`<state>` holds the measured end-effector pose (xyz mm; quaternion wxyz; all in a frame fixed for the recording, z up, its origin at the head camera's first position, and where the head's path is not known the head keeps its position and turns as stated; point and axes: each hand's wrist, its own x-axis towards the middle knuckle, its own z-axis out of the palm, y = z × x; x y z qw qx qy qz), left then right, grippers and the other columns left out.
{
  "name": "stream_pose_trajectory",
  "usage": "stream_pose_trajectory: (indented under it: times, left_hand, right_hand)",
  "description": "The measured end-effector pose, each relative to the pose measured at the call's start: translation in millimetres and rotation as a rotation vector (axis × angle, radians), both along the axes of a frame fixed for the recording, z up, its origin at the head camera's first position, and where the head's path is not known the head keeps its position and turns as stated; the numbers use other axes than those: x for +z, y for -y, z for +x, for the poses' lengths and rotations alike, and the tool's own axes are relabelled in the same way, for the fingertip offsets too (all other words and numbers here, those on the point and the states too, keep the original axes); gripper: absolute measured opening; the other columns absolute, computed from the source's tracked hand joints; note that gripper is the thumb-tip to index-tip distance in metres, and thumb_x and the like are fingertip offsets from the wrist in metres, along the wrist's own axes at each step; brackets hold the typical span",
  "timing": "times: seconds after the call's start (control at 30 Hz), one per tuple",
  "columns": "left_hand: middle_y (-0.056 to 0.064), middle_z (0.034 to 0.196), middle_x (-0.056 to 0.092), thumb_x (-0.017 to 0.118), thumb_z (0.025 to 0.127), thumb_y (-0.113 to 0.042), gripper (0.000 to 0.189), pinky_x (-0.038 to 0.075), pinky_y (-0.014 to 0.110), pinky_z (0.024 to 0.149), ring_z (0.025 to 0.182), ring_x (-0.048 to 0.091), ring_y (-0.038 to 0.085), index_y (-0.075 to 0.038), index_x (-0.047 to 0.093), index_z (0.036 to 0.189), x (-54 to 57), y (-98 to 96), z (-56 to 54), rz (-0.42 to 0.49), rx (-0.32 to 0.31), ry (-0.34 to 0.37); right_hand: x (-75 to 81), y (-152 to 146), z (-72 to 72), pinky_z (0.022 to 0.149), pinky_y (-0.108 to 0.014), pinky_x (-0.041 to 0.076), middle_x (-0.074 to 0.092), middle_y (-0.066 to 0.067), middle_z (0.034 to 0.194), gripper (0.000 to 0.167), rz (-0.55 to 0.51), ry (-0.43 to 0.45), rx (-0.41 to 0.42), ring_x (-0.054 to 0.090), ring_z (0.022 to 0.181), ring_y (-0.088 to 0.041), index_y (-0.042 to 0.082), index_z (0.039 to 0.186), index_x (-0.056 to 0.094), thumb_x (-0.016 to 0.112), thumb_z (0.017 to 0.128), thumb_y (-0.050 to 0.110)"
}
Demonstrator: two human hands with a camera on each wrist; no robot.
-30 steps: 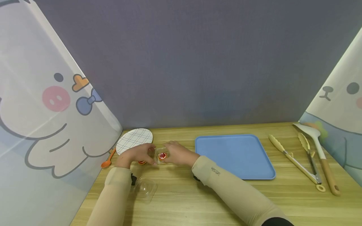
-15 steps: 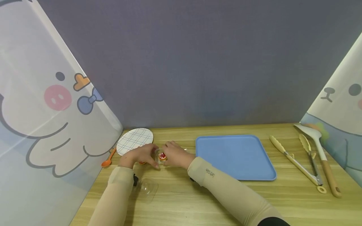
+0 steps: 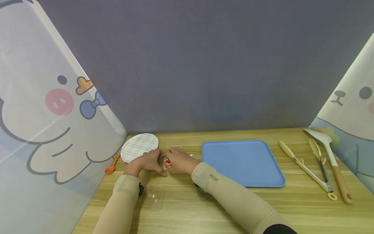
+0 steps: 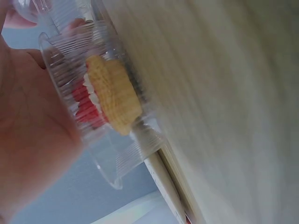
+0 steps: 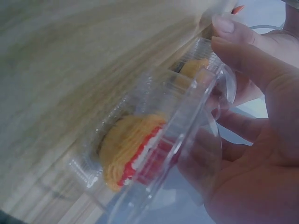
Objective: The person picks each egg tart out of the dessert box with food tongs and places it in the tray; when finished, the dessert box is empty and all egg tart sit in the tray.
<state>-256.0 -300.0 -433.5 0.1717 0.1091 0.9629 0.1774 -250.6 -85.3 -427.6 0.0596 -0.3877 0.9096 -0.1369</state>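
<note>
Between the two hands in the head view is a small tart [image 3: 168, 162] with a red and white top, in a clear plastic box [image 3: 162, 159]. My left hand [image 3: 150, 161] grips the box's left side, thumb toward the front. From the right, my right hand [image 3: 181, 161] curls over the opposite side. A clear domed lid [image 5: 229, 86] shows at the fingers in the right wrist view. Under that hand sits another boxed tart [image 5: 131, 149]. In the left wrist view, a tart [image 4: 114, 95] lies in a clear box beside the palm.
A loose clear lid [image 3: 153, 195] lies in front of the left wrist. A checked plate [image 3: 139, 144] and orange spoon [image 3: 112, 166] are at the left. A blue tray [image 3: 242, 162], tongs [image 3: 306, 172] and a spatula [image 3: 334, 156] stand to the right.
Both hands have closed in around the box with the tart, the right one moving slightly left. More of the tart is covered. The loose lid has shifted slightly right.
</note>
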Motion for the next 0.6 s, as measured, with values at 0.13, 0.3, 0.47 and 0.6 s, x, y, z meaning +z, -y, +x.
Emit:
stream_pose_trajectory:
  times: [0.13, 0.3, 0.47, 0.6]
  left_hand:
    - [0.007, 0.139, 0.063, 0.099, 0.068, -0.050, 0.096, 0.037, 0.070, 0.116, 0.131, 0.059, 0.033, -0.008, 0.056, 0.143, 0.8, -0.8, 0.4, -0.001, 0.000, 0.002]
    - [0.009, 0.138, 0.063, 0.097, 0.070, -0.047, 0.094, 0.035, 0.072, 0.117, 0.132, 0.058, 0.034, -0.008, 0.056, 0.144, 0.1, 0.1, 0.8, -0.010, -0.001, 0.005]
    - [0.008, 0.137, 0.064, 0.096, 0.070, -0.048, 0.093, 0.036, 0.069, 0.117, 0.130, 0.057, 0.031, -0.010, 0.056, 0.144, -1.7, 0.6, 0.1, -0.021, -0.006, 0.001]
    - [0.007, 0.134, 0.064, 0.095, 0.069, -0.048, 0.093, 0.036, 0.070, 0.116, 0.127, 0.057, 0.030, -0.010, 0.056, 0.144, -3.9, 0.5, -0.9, -0.023, -0.017, -0.009]
  right_hand:
    - [-2.7, 0.1, -1.6, 0.134, -0.047, 0.032, 0.058, -0.012, 0.152, 0.074, -0.016, -0.004, 0.000, 0.048, 0.152, -0.033, 0.011, 0.155, 0.052, 0.082, 0.094, 0.040]
    - [-4.0, -0.4, -2.5, 0.134, -0.047, 0.031, 0.056, -0.013, 0.155, 0.074, -0.011, 0.004, -0.004, 0.046, 0.155, -0.034, 0.012, 0.157, 0.051, 0.082, 0.095, 0.037]
    - [-4.3, -0.5, -2.1, 0.132, -0.048, 0.035, 0.056, -0.015, 0.154, 0.075, -0.009, 0.009, -0.014, 0.048, 0.152, -0.036, 0.013, 0.158, 0.050, 0.082, 0.093, 0.031]
    - [-6.2, 0.2, -3.1, 0.132, -0.048, 0.035, 0.055, -0.016, 0.156, 0.073, -0.015, 0.020, -0.021, 0.046, 0.154, -0.038, 0.013, 0.158, 0.051, 0.082, 0.094, 0.030]
